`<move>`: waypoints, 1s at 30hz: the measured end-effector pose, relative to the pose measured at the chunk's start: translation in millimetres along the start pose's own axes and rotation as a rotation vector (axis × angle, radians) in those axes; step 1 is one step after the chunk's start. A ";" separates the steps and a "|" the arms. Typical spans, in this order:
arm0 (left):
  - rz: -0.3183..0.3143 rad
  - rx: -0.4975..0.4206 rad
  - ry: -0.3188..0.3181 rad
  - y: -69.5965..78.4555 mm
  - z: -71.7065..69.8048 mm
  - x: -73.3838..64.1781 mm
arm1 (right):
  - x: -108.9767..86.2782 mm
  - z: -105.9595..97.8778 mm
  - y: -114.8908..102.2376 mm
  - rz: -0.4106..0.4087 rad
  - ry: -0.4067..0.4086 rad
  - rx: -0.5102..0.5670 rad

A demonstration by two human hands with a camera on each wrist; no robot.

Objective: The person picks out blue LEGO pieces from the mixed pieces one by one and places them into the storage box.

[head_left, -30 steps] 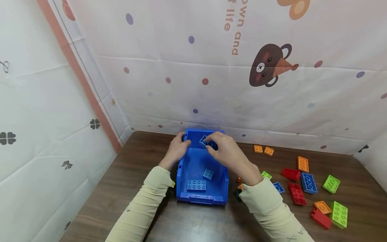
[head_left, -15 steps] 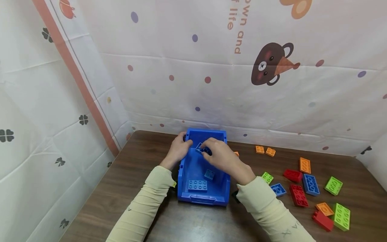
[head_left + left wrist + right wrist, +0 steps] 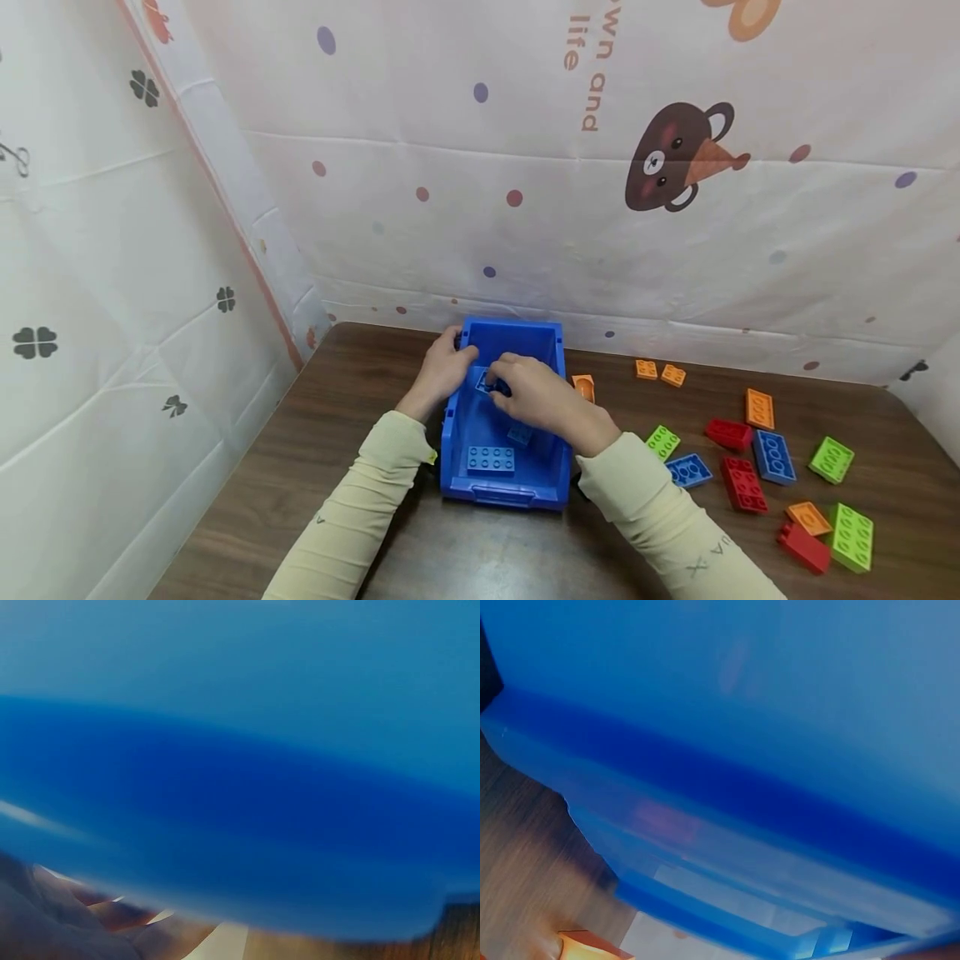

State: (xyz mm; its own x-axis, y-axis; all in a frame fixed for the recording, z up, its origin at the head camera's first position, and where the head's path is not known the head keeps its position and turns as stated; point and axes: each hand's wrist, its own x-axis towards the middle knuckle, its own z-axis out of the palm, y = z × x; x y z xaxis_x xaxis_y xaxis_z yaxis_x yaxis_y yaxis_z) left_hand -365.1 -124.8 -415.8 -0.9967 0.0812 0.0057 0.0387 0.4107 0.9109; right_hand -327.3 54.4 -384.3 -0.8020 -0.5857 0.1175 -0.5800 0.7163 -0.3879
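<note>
A blue plastic bin [image 3: 501, 498] stands on the table, its low front toward me. My left hand [image 3: 441, 372] grips the bin's left side near the back, thumb over the rim. Inside the bin, my right hand [image 3: 536, 396] pinches a blue toy brick [image 3: 482, 380], which the fingers partly cover. On the bin floor near the front lies a long blue brick [image 3: 491, 459]. A smaller blue brick [image 3: 519, 433] shows just under the right hand. The bin's blue wall fills most of the left wrist view [image 3: 225, 787] and right wrist view [image 3: 705, 765].
Orange, green, red and blue bricks lie scattered to the right, among them a red brick [image 3: 744, 484] and a green brick [image 3: 852, 537]. An orange brick [image 3: 583, 387] sits right beside the bin. A white printed sheet [image 3: 420, 242] hangs behind the table.
My right hand has moved down and left inside the bin with the blue brick. The orange brick beside the bin has come into sight. The left hand keeps its grip.
</note>
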 end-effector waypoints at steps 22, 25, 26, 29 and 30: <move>-0.011 -0.013 0.003 -0.2 0.4 0.2 | 8.5 14.6 1.3 -0.175 -0.143 -0.173; -0.010 -0.012 0.007 0.7 0.5 -1.1 | 8.2 15.7 1.7 -0.187 -0.145 -0.188; -0.010 -0.011 0.007 0.6 0.6 -1.2 | 7.9 16.0 1.9 -0.188 -0.146 -0.192; -0.006 -0.006 0.013 0.3 1.0 -1.5 | 7.5 16.6 2.4 -0.197 -0.147 -0.200; -0.006 -0.006 0.014 0.3 1.1 -1.6 | 7.4 16.7 2.5 -0.200 -0.147 -0.202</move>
State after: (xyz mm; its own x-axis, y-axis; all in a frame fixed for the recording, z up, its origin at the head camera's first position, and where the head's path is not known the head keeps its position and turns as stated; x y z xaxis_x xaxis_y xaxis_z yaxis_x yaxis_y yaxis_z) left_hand -363.4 -123.8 -416.0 -0.9978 0.0658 0.0063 0.0326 0.4058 0.9134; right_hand -332.3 45.6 -399.6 -0.6485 -0.7604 0.0339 -0.7525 0.6338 -0.1791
